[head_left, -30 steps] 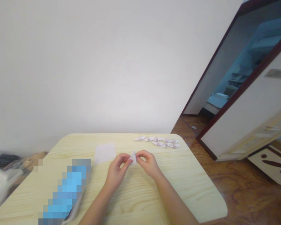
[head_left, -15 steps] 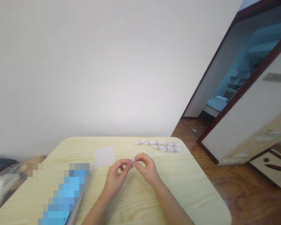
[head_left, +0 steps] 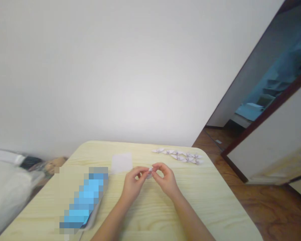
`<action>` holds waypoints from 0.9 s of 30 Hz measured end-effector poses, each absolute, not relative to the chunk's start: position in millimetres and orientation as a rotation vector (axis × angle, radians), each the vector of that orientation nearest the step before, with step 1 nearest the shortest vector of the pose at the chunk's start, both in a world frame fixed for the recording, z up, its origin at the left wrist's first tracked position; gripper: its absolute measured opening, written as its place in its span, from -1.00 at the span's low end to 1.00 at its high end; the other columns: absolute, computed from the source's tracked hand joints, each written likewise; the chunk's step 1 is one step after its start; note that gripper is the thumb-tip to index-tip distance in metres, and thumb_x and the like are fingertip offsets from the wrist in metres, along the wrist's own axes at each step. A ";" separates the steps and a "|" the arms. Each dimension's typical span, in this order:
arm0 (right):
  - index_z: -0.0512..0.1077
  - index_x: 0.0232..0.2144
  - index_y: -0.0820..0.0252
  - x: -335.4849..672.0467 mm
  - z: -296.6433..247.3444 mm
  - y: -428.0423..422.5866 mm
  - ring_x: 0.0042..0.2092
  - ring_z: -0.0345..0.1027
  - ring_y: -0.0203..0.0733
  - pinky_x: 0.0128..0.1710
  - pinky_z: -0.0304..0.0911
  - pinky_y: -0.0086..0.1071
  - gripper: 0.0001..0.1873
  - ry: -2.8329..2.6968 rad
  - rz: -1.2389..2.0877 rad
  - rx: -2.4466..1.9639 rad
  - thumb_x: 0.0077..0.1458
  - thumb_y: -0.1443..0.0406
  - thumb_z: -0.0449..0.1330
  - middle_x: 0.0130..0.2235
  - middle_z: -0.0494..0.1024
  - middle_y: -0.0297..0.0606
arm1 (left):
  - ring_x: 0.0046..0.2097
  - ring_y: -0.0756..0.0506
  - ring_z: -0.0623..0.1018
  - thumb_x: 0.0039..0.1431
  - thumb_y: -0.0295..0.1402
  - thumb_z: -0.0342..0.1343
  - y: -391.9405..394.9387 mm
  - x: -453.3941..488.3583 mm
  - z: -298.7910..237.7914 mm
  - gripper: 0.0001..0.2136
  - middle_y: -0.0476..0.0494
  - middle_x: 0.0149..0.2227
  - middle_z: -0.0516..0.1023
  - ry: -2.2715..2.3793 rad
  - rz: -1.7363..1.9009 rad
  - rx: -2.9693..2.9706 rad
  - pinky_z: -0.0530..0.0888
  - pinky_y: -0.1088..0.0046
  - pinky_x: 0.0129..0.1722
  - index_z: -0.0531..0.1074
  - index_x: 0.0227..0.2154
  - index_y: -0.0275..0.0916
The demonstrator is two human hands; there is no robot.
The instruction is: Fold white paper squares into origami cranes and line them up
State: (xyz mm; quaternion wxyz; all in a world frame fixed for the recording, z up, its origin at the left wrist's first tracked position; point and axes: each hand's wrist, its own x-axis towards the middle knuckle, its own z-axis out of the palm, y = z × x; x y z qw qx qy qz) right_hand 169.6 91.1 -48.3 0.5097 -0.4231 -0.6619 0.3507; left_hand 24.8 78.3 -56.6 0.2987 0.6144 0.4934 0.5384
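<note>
Between my two hands, just above the table, is a small folded piece of white paper point(head_left: 150, 170). My left hand point(head_left: 134, 182) pinches its left side between thumb and fingers. From the other side my right hand point(head_left: 165, 179) pinches it with thumb and index finger. Fingertips cover much of the paper, so its exact shape is hard to make out. Several folded paper pieces point(head_left: 177, 153), white with pointed ends, lie in two rows beyond my right hand. Behind my left hand a flat square sheet of white paper point(head_left: 121, 162) rests on the table.
The light wood-grain table point(head_left: 150, 217) has rounded corners and stands against a white wall point(head_left: 140, 67). A blurred-out device with a blue screen point(head_left: 84, 197) lies on its left side. White bedding point(head_left: 10, 187) is at the far left, a doorway point(head_left: 243, 110) at the right.
The view has shifted, so the table and everything on it appear farther right. Both hands still pinch the small paper, which now shows slightly more of its pale surface between the fingertips.
</note>
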 end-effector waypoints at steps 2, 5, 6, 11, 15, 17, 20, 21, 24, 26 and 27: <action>0.39 -0.43 0.21 170.4 -47.9 91.8 -0.31 0.33 -0.24 -0.24 0.22 -0.36 -0.94 -1.648 0.829 -1.022 -0.05 0.33 0.16 -0.41 0.45 -0.29 | -0.45 0.00 0.45 0.00 -0.32 0.08 77.6 25.4 -55.0 -0.88 -0.07 -0.46 0.55 1.312 1.441 1.641 0.36 0.54 -0.48 0.49 -0.46 -0.22; 0.42 -0.45 0.20 171.2 -46.0 92.7 -0.33 0.32 -0.23 -0.26 0.22 -0.36 -0.91 -1.685 0.778 -1.018 -0.08 0.29 0.20 -0.42 0.45 -0.29 | -0.45 0.01 0.44 0.00 -0.33 0.09 77.2 26.8 -54.3 -0.88 -0.08 -0.46 0.55 1.298 1.442 1.656 0.34 0.55 -0.49 0.49 -0.47 -0.23; 0.42 -0.45 0.19 171.2 -45.4 92.8 -0.33 0.32 -0.23 -0.26 0.22 -0.36 -0.91 -1.687 0.765 -1.019 -0.09 0.29 0.21 -0.43 0.45 -0.29 | -0.44 0.01 0.44 0.00 -0.33 0.10 77.1 27.2 -54.7 -0.89 -0.08 -0.46 0.54 1.292 1.440 1.664 0.33 0.55 -0.48 0.49 -0.47 -0.23; 0.43 -0.50 0.20 170.8 -44.5 92.5 -0.35 0.32 -0.23 -0.29 0.23 -0.37 -0.92 -1.670 0.767 -1.039 -0.08 0.29 0.19 -0.45 0.46 -0.28 | -0.45 0.00 0.43 0.01 -0.31 0.10 77.6 27.4 -59.2 -0.87 -0.08 -0.48 0.53 1.295 1.373 1.686 0.32 0.54 -0.47 0.49 -0.47 -0.24; 0.42 -0.55 0.21 172.2 -47.6 93.9 -0.39 0.31 -0.24 -0.33 0.23 -0.38 -0.91 -1.665 0.811 -1.114 -0.09 0.29 0.17 -0.50 0.45 -0.29 | -0.46 0.00 0.42 0.00 -0.29 0.08 78.9 26.3 -61.3 -0.85 -0.09 -0.48 0.53 1.323 1.282 1.683 0.32 0.53 -0.47 0.48 -0.46 -0.25; 0.42 -0.55 0.22 173.2 -50.4 95.6 -0.40 0.31 -0.24 -0.34 0.22 -0.39 -0.90 -1.676 0.831 -1.154 -0.09 0.30 0.16 -0.51 0.45 -0.30 | -0.47 0.01 0.42 0.00 -0.25 0.07 79.6 26.4 -61.9 -0.82 -0.08 -0.49 0.52 1.320 1.234 1.665 0.31 0.54 -0.47 0.48 -0.45 -0.26; 0.40 -0.55 0.24 174.7 -55.3 98.8 -0.40 0.30 -0.24 -0.35 0.21 -0.39 -0.89 -1.676 0.862 -1.191 -0.08 0.31 0.13 -0.51 0.44 -0.29 | -0.48 0.00 0.42 0.00 -0.19 0.05 80.5 27.5 -63.2 -0.76 -0.07 -0.49 0.50 1.290 1.195 1.604 0.30 0.55 -0.50 0.44 -0.43 -0.28; 0.39 -0.55 0.24 175.1 -57.0 99.9 -0.40 0.29 -0.24 -0.35 0.21 -0.40 -0.89 -1.671 0.871 -1.193 -0.08 0.30 0.13 -0.51 0.44 -0.30 | -0.48 0.00 0.42 0.01 -0.18 0.04 80.7 27.8 -63.7 -0.75 -0.06 -0.49 0.50 1.277 1.182 1.590 0.30 0.55 -0.50 0.43 -0.42 -0.28; 0.38 -0.53 0.24 175.5 -61.6 103.1 -0.38 0.30 -0.24 -0.32 0.20 -0.40 -0.88 -1.647 0.926 -1.194 -0.07 0.29 0.12 -0.49 0.44 -0.30 | -0.49 0.00 0.41 0.03 -0.17 -0.01 81.3 28.3 -65.1 -0.73 -0.05 -0.52 0.49 1.239 1.089 1.639 0.29 0.55 -0.50 0.45 -0.44 -0.28; 0.37 -0.54 0.23 174.5 -64.9 105.1 -0.40 0.29 -0.26 -0.34 0.20 -0.41 -0.87 -1.633 0.983 -1.188 -0.06 0.28 0.11 -0.51 0.42 -0.33 | -0.50 0.00 0.41 0.03 -0.17 -0.01 81.9 28.0 -66.1 -0.73 -0.04 -0.54 0.48 1.233 1.053 1.655 0.28 0.55 -0.51 0.46 -0.46 -0.28; 0.36 -0.54 0.22 173.7 -66.7 106.2 -0.41 0.28 -0.27 -0.35 0.19 -0.42 -0.87 -1.622 1.010 -1.180 -0.06 0.27 0.11 -0.51 0.41 -0.34 | -0.50 0.00 0.41 0.02 -0.18 0.00 82.3 27.6 -66.7 -0.73 -0.04 -0.55 0.49 1.241 1.050 1.649 0.28 0.55 -0.52 0.46 -0.46 -0.29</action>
